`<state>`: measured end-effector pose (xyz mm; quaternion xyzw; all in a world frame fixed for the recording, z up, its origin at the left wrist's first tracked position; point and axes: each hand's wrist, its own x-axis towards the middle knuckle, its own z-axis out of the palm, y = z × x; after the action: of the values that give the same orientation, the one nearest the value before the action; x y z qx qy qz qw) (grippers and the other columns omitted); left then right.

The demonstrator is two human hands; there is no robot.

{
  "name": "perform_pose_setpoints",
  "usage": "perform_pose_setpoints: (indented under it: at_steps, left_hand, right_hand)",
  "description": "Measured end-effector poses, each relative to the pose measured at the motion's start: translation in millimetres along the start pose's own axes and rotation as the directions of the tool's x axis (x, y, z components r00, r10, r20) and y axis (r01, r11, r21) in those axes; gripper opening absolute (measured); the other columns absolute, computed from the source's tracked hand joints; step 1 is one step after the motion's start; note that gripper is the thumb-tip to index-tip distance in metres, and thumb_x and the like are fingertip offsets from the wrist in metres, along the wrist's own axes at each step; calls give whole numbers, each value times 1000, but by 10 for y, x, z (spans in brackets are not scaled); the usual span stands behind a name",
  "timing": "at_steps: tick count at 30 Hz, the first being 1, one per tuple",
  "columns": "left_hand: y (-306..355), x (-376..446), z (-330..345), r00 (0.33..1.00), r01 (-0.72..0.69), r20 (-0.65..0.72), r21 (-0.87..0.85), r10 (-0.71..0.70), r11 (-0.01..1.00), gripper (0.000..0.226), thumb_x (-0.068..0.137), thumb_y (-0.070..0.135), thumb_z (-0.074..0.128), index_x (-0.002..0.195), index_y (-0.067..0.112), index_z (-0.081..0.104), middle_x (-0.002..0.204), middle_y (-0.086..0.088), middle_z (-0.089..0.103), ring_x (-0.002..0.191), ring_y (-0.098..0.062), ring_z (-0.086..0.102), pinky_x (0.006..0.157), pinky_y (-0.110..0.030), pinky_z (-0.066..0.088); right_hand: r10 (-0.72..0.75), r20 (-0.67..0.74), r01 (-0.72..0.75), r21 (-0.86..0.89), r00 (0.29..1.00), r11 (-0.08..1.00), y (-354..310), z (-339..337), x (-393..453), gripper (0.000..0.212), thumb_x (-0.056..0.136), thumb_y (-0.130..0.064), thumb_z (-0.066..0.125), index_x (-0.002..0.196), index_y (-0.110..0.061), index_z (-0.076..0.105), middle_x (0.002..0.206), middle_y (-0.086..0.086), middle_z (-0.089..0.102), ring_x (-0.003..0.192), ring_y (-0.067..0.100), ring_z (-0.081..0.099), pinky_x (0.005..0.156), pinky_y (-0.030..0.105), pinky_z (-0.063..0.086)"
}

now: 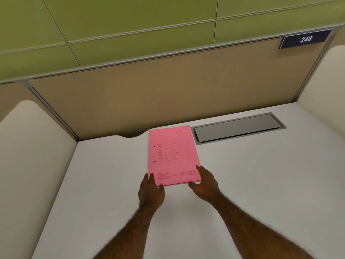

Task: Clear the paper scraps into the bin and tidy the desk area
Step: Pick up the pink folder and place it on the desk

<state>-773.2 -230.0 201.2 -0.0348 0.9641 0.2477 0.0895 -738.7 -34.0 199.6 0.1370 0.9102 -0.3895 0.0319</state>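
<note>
One pink file folder (172, 156), closed and flat on the white desk (261, 184). Two punch holes along its left edge, printed form lines on the cover, a boxed "DELUXE" mark near the bottom left corner. No telling what is inside the folder, closed as it is.

One grey cable hatch (237, 128) set flush into the desk, just right of the folder's top right corner, lid shut, contents hidden. One blue number plate (305, 39) reading 248, up and to the right of the folder on the tan partition (149, 90). Green panelled wall (130, 25) above the partition. Two cream side panels, one well left of the folder (28, 146), one well right of it (324, 90).

Two bare hands at the folder's near edge. Left hand (150, 190) at the bottom left corner, fingers loosely spread, fingertips touching the folder's edge. Right hand (205, 181) at the bottom right corner, fingers spread along the right edge, thumb at the near edge. Both hands relaxed and spread against the folder, framing it rather than clamping it; folder lying flat between them, not lifted.
</note>
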Motion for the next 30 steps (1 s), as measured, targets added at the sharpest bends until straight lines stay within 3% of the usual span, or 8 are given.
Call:
perform_pose_setpoints:
  at_steps: [4, 7, 18, 30]
  left_hand:
    - [-58, -260, -148, 999, -34, 3, 5, 34, 999, 58, 94, 30, 54, 147, 16, 33, 157, -14, 29, 144, -33, 28, 113, -50, 32]
    - [-142, -487, -253, 999, -45, 0, 12, 45, 999, 61, 96, 33, 51, 149, 14, 29, 159, -12, 23, 146, -30, 23, 116, -48, 27]
    - [-723, -1744, -568, 994, -105, -16, 25, 106, 994, 59, 99, 39, 42, 149, 11, 29, 160, -10, 21, 147, -26, 19, 118, -43, 22]
    - [-1565, -3783, -687, 982, -185, -32, 28, 185, 982, 59, 98, 43, 41, 147, 12, 33, 159, -10, 23, 147, -27, 20, 117, -43, 21]
  right_hand:
    - [34, -12, -34, -29, 999, 999, -97, -2, -313, 73, 84, -42, 66, 145, -16, 34, 143, 2, 48, 134, 21, 40, 111, 39, 35]
    - [27, -27, -28, -53, 999, 998, -169, 17, -568, 76, 85, -45, 64, 148, -17, 30, 150, 1, 40, 139, 20, 34, 113, 38, 30]
    - [-7, -100, -2, -88, 995, 996, -398, 193, -1984, 75, 86, -45, 62, 148, -17, 31, 154, 2, 34, 143, 20, 28, 115, 36, 22]
    - [-33, -136, 20, -98, 990, 995, -392, 437, -4350, 72, 88, -45, 59, 148, -18, 31, 155, 0, 33, 143, 19, 26, 116, 35, 21]
